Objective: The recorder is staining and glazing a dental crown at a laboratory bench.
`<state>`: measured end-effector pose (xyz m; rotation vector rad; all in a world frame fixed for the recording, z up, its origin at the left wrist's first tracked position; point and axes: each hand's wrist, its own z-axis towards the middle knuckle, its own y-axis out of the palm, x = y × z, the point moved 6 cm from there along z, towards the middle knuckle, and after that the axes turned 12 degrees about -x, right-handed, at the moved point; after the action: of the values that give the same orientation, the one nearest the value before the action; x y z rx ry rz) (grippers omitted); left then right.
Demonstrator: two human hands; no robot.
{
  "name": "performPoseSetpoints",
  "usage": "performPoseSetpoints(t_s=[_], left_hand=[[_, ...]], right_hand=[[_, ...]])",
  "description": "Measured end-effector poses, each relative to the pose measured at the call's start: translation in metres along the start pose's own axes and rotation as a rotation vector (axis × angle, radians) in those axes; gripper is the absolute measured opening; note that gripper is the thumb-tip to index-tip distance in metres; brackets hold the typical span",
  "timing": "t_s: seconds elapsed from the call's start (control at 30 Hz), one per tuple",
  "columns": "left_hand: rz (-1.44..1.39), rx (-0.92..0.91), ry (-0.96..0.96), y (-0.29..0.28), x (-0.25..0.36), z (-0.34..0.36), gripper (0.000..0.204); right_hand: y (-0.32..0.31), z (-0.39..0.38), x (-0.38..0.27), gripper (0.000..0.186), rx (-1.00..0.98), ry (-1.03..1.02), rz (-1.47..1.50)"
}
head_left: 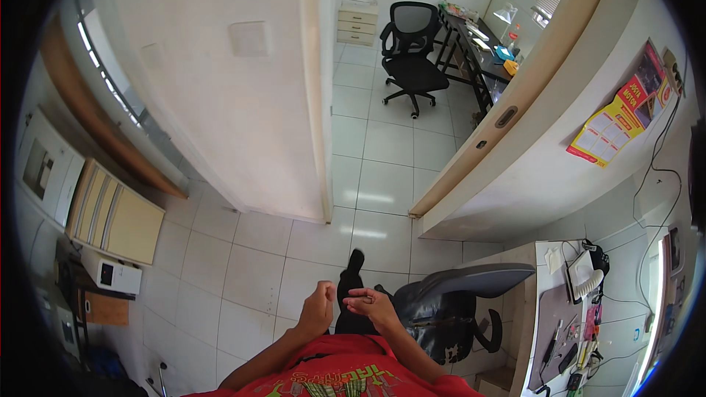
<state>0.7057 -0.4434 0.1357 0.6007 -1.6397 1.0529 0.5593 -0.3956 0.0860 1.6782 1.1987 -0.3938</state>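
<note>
My two hands are raised in front of my red shirt (342, 367), a small gap between them. My left hand (318, 310) is curled into a loose fist, knuckles up; its inside is turned out of sight. My right hand (375, 309) points its fingers toward the left one, thumb and fingers drawn together, with a ring on one finger. Whether anything small is in either hand cannot be made out. Below them a dark-clothed leg and foot (353, 268) reach forward over the tiles. Just right of my right hand is a worn black chair (437, 323).
Ahead, a doorway with a sliding door edge (485, 132) opens onto a room with a black office chair (413, 66) and a dark desk (478, 51). A white wall (220, 103) stands left. A cluttered desk (548, 316) is at right, a cream cabinet (132, 220) at left.
</note>
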Motion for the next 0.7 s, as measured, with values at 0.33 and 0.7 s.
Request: performPoseSetpoints(t_s=[0.33, 0.7], left_hand=[[0.090, -0.453, 0.266, 0.059, 0.048, 0.270, 0.018], [0.207, -0.808, 0.318, 0.140, 0.107, 0.529, 0.019]], right_hand=[[-0.144, 0.094, -0.155, 0.029, 0.285, -0.114, 0.166], [-0.282, 0.161, -0.324, 0.020, 0.580, -0.245, 0.181]])
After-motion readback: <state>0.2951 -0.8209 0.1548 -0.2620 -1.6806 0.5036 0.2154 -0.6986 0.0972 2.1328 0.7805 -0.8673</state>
